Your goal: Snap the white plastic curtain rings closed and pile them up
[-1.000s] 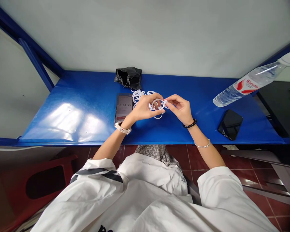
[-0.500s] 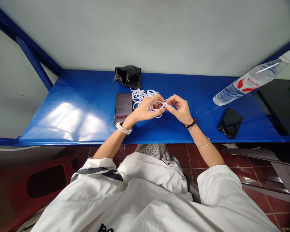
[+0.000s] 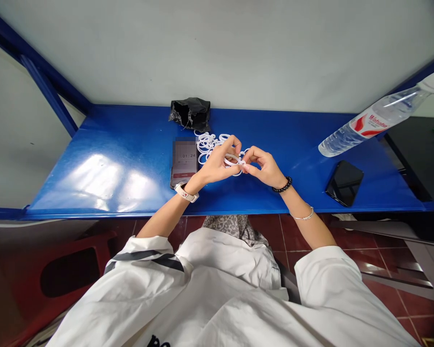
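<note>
A loop of white cord (image 3: 232, 162) is held between my two hands above the blue tabletop. My left hand (image 3: 219, 163) is closed on the loop's left part, its index finger raised and bent and its thumb stretched along the lower side. At the loop's right end, my right hand (image 3: 262, 166) pinches the cord, where it seems knotted or crossed. The fingers hide part of that spot. Behind my left hand lies a loose pile of white cord (image 3: 206, 142), and more of it shows beneath both hands.
Left of the cord lies a phone (image 3: 184, 166) with a running timer. A crumpled black plastic bag (image 3: 190, 113) sits near the wall. To the right are a water bottle (image 3: 369, 125) standing upright and a dark phone (image 3: 345, 183). The blue table (image 3: 275, 200) ends close to my body.
My right hand has moved slightly left and down, closer to my left hand. My left index finger has lifted and bent more. The timer has gone from 1:23 to 1:24.
</note>
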`<state>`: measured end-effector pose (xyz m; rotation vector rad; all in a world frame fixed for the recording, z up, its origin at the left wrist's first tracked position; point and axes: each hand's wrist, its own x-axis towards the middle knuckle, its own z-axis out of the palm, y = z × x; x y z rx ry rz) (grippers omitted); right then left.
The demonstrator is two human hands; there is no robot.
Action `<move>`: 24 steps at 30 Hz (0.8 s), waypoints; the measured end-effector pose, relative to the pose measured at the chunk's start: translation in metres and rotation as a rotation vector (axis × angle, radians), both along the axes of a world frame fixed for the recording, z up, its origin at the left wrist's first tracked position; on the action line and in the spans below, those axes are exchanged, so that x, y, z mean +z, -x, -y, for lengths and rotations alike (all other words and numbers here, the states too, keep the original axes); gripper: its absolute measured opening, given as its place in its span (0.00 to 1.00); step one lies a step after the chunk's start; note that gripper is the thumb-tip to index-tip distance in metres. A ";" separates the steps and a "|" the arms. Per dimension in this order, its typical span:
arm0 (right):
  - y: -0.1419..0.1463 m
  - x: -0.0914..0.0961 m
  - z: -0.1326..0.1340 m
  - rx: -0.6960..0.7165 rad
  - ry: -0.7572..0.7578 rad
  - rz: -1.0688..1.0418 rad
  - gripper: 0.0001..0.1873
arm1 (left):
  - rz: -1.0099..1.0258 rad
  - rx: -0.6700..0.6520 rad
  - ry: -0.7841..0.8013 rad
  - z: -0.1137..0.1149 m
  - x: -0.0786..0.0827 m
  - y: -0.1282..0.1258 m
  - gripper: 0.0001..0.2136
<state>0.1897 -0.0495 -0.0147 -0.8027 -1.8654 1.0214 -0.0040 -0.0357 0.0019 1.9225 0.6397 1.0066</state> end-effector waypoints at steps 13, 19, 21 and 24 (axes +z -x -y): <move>-0.002 0.005 0.004 0.008 -0.007 0.006 0.17 | 0.131 -0.052 0.111 0.000 -0.003 -0.002 0.19; -0.002 0.006 0.003 -0.020 -0.001 -0.002 0.18 | 0.138 -0.016 0.112 -0.002 -0.006 -0.003 0.16; -0.002 0.006 0.002 0.009 -0.004 0.001 0.17 | 0.112 -0.003 0.085 -0.003 -0.007 -0.003 0.14; -0.002 0.004 0.000 0.042 -0.007 0.024 0.15 | 0.073 0.013 0.038 -0.004 -0.009 -0.003 0.12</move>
